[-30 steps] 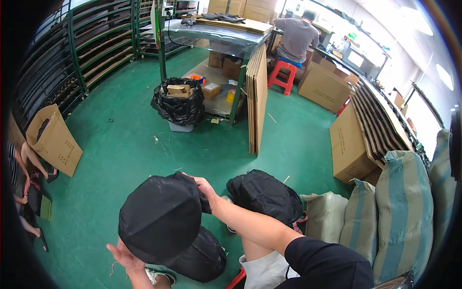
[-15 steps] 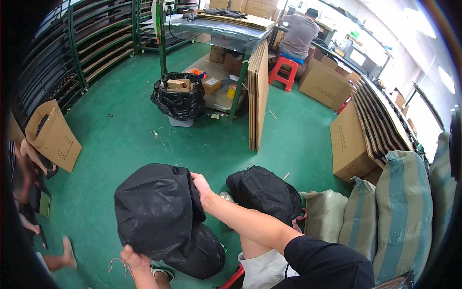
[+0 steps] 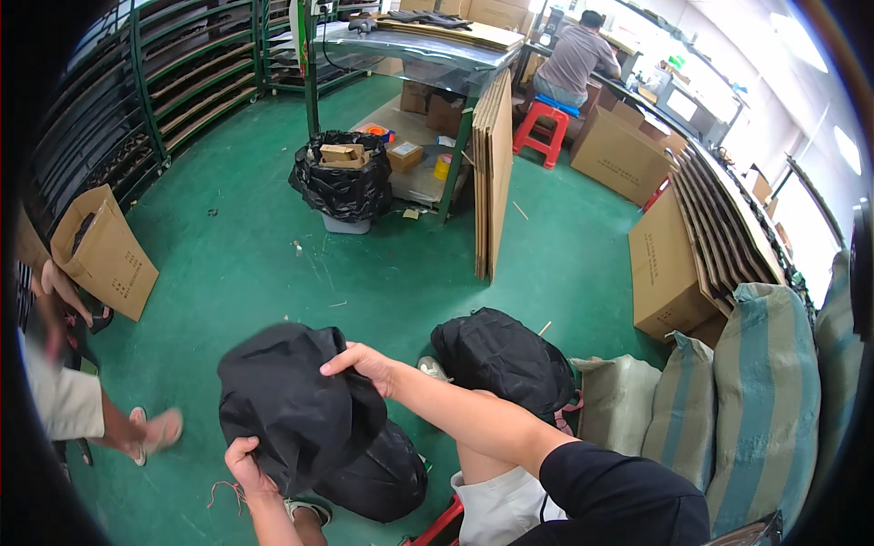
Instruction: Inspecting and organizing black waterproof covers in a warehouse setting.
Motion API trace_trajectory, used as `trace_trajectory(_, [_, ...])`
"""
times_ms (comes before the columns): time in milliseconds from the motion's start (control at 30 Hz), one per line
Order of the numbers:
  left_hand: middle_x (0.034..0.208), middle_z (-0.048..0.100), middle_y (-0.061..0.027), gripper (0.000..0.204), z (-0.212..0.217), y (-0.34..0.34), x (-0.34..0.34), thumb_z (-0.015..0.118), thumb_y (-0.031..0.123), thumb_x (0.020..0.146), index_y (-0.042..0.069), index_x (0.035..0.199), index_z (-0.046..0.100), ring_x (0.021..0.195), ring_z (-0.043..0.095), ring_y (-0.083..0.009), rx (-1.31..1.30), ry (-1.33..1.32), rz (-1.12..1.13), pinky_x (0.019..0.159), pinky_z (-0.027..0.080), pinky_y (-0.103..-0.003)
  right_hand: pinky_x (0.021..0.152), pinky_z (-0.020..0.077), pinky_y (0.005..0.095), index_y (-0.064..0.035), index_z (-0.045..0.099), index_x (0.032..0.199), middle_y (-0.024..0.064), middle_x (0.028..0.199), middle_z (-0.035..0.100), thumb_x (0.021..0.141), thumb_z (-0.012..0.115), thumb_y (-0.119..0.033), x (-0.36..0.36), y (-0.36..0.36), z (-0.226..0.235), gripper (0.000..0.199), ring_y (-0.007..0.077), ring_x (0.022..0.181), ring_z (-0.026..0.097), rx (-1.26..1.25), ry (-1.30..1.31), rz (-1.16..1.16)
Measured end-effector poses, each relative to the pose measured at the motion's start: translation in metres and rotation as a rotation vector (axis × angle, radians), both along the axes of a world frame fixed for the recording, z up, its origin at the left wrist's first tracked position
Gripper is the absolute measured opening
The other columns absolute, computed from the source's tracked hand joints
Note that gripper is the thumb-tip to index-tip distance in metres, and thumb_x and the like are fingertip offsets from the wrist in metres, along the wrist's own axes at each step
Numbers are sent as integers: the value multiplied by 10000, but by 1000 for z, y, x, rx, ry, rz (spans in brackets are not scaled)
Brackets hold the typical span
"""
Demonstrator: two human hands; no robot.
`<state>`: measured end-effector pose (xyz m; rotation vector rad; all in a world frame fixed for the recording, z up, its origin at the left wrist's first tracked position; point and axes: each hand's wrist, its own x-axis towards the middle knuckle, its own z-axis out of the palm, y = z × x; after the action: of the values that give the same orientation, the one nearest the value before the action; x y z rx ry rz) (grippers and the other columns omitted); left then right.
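Fingers of the left hand (image 3: 244, 460) pinch the lower edge of a crumpled black fabric bag (image 3: 296, 405), held above the green floor (image 3: 255, 264). The right hand (image 3: 362, 364) grips its upper right edge. Another stuffed black bag (image 3: 503, 359) lies just beside, against grey-striped woven sacks (image 3: 760, 400).

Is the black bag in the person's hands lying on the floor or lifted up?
Lifted up. The left hand grips the black bag from below, the right hand holds its top edge.
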<state>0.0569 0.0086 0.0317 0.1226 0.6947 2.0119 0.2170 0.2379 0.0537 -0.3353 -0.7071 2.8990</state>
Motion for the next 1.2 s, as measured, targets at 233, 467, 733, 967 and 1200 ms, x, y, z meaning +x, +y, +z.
trace_trajectory(233, [1201,612,-175,607,6,2,13,452,0,639,-56,1236,543,1099,592,-339,-174,102,16,1002,464,-454,828,545,371,37,647,1027,146,971,698,853,582,-182,-1,4,-5,287,253,859,677,-28,-177,-51])
trace_trajectory(467, [1036,670,-170,403,3,-18,34,521,5,679,-36,1068,619,951,659,-328,-205,32,5,884,542,-458,803,544,336,37,670,1007,127,946,706,853,627,-203,24,-21,-1,288,233,807,681,97,-273,-110])
trace_trajectory(733, [1109,669,-135,332,-49,-61,108,570,169,850,6,1135,621,1030,634,-304,-173,-217,-28,961,474,-451,788,548,361,5,663,976,126,940,704,938,523,-268,29,-53,-50,309,259,808,679,3,-245,-141])
trace_trajectory(967, [766,655,-79,48,-72,-107,148,612,7,802,3,775,652,677,643,-221,-245,62,133,658,527,-385,851,534,415,-37,655,1049,153,1000,691,941,501,-371,39,-75,-21,384,308,885,667,-229,-86,82])
trace_trajectory(1200, [1018,677,-105,163,-21,-99,124,561,58,879,21,1030,608,885,670,-236,-128,9,483,793,544,-395,962,487,445,18,600,1162,189,1143,645,937,519,-377,41,-83,1,462,318,1031,635,-226,91,-37])
